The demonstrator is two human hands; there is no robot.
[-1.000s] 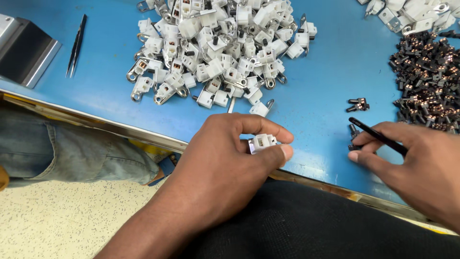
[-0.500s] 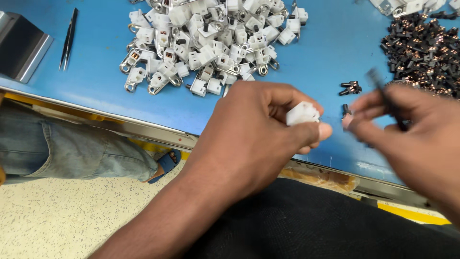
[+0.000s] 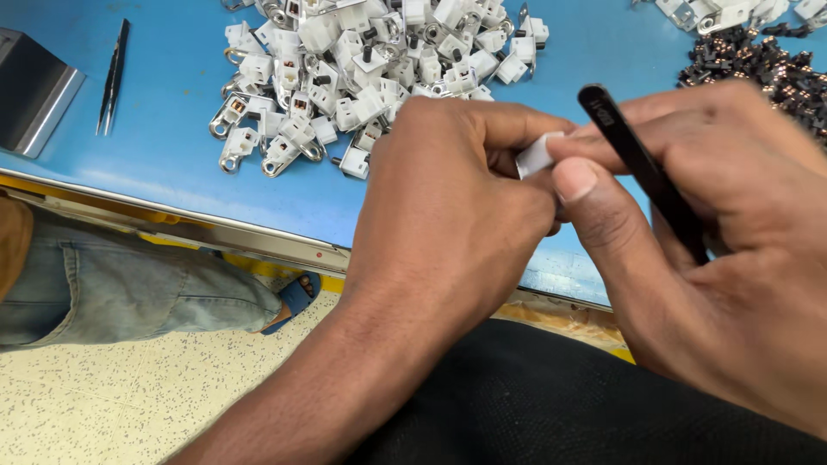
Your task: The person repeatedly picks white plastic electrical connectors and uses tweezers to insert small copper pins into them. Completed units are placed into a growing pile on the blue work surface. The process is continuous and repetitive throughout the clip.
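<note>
While both hands meet just over the near edge of the blue worktop (image 3: 172,164), the left hand (image 3: 448,198) is curled w/ fingers pressed round a small white part (image 3: 536,157); only one corner of it shows, sticking out between left fingertips & the right thumb (image 3: 594,207). Rest of the part is hidden inside the grip, so its shape can't be told.

Right hand (image 3: 715,250) is closed on black tweezers (image 3: 642,168), which run slantwise from the rounded upper end near the index finger down into the palm. Tips are hidden behind the thumb, so whether they touch the part can't be told. Right thumb presses up against the white part's exposed corner.

Behind the hands, mid-worktop, lies a heap of white parts (image 3: 362,77) w/ metal clips, some spilling toward the near edge. Far right: a pile of small dark pieces (image 3: 758,73), coppery in places, partly behind the right hand. A few more white parts (image 3: 724,13) sit at the top right corner. Far left: a second pair of black tweezers (image 3: 113,77) lying flat, well apart from the heap, & beside it a shiny metal box (image 3: 34,95) at the frame edge.

Below the worktop edge: a person's leg in jeans (image 3: 112,284) at left, over speckled floor (image 3: 129,405), & dark cloth (image 3: 534,405) under the hands.
</note>
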